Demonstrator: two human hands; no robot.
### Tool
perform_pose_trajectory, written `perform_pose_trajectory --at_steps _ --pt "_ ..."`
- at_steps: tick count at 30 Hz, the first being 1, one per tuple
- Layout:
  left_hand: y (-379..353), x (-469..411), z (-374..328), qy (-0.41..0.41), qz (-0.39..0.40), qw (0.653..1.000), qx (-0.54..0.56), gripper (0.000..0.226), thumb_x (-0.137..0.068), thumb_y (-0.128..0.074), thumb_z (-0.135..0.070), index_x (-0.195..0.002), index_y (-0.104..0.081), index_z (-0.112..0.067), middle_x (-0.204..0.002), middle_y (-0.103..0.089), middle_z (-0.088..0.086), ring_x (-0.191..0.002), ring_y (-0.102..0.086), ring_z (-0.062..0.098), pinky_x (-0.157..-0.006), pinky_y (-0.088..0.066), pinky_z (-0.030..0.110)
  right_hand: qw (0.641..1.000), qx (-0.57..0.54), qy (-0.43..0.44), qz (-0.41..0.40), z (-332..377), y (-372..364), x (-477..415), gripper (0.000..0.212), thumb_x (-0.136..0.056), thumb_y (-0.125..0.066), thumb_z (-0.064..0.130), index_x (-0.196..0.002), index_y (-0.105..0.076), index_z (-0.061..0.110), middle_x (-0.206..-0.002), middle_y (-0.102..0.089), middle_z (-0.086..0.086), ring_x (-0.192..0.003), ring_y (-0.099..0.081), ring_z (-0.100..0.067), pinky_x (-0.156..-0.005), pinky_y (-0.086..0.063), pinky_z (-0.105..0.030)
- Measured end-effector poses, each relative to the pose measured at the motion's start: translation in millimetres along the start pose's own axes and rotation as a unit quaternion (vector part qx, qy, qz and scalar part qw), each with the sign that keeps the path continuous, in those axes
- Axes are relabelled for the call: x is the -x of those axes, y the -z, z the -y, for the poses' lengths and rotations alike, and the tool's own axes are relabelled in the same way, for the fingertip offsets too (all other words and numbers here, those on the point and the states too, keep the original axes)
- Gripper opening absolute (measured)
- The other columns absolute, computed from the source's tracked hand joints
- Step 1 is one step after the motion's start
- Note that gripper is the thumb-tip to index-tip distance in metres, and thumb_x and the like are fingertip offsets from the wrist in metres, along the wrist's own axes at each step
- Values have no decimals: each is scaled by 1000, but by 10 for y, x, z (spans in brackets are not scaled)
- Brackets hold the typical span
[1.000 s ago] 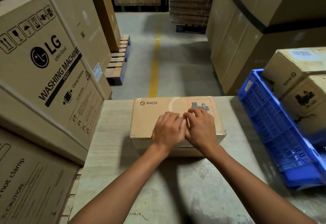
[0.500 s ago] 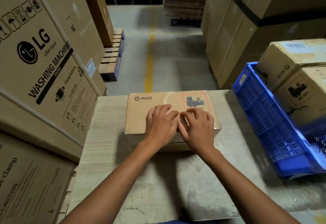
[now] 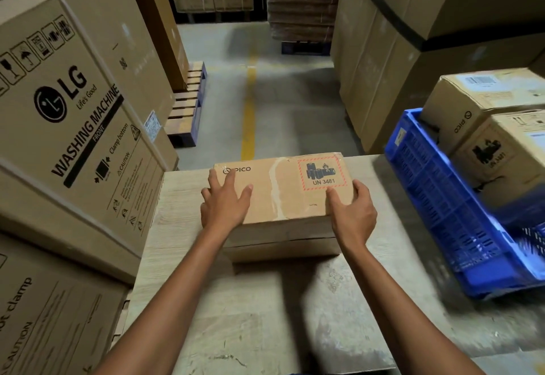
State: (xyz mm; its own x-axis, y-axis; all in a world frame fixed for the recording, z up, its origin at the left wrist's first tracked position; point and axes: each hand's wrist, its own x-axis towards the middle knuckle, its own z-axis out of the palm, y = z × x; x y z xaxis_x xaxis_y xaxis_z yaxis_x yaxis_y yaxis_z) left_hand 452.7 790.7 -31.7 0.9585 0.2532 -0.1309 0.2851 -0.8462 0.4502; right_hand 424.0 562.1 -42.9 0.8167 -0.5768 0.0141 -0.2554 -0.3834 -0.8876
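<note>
A brown Pico cardboard box [image 3: 283, 194] with a red-bordered UN 3481 battery label lies on a pale wooden table [image 3: 265, 315]. My left hand [image 3: 224, 203] rests on the box's top near its left edge, fingers spread and mostly straight, the outermost finger reaching over the side. My right hand [image 3: 354, 215] grips the box's near right corner, thumb on top beside the label and fingers curled round the right side.
A blue plastic crate [image 3: 436, 197] holding two Pico boxes [image 3: 483, 103] stands tilted at the table's right. A large LG washing machine carton [image 3: 73, 109] walls in the left. Ahead lie a concrete aisle with a yellow line [image 3: 249, 115], a pallet [image 3: 185, 109] and tall cartons.
Both hands have slid apart from the middle of the box top, the left to the left edge, the right to the right corner. The battery label now shows uncovered.
</note>
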Motion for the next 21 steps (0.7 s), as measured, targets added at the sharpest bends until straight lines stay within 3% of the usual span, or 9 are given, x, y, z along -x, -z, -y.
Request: perform_pose_trajectory --at_steps 6,9,13,18,21 --pt "-68 6 -50 27 -24 993 110 63 -99 -46 -53 -155 -29 -28 -166 -6 0 -143 -26 35 -108 -34 48 997 15 69 -20 322 121 -207 48 -89 -75 31 -132 -60 14 -127 -68 -3 -116 -63 -22 -90 -45 -29" --pt "-174 19 -18 45 -37 984 167 63 -100 -46 -50 -156 -26 -28 -165 -7 -4 -143 -27 33 -110 -32 47 991 25 124 -29 544 134 -315 53 -90 -74 29 -137 -58 14 -130 -66 -7 -118 -62 -25 -98 -49 -40" --pt "-456 140 53 80 -27 965 246 63 -102 -41 -49 -158 -20 -27 -166 -4 -2 -144 -22 33 -114 -26 45 974 8 223 -34 875 50 -324 47 -89 -75 23 -133 -64 18 -117 -70 -10 -108 -63 -26 -91 -53 -45" --pt "-705 397 197 144 -45 954 260 62 -103 -36 -48 -156 -25 -19 -164 -11 12 -147 -17 35 -116 -21 50 937 -2 348 31 1015 -110 -239 37 -83 -81 20 -119 -73 18 -111 -74 -6 -103 -65 -26 -91 -54 -45" --pt "-442 417 137 90 -118 935 322 52 -103 -40 -42 -149 -37 -17 -159 -25 9 -144 -26 30 -113 -31 48 933 -92 338 78 932 -65 -223 23 -88 -75 30 -111 -76 28 -104 -74 7 -101 -67 -14 -89 -57 -40"
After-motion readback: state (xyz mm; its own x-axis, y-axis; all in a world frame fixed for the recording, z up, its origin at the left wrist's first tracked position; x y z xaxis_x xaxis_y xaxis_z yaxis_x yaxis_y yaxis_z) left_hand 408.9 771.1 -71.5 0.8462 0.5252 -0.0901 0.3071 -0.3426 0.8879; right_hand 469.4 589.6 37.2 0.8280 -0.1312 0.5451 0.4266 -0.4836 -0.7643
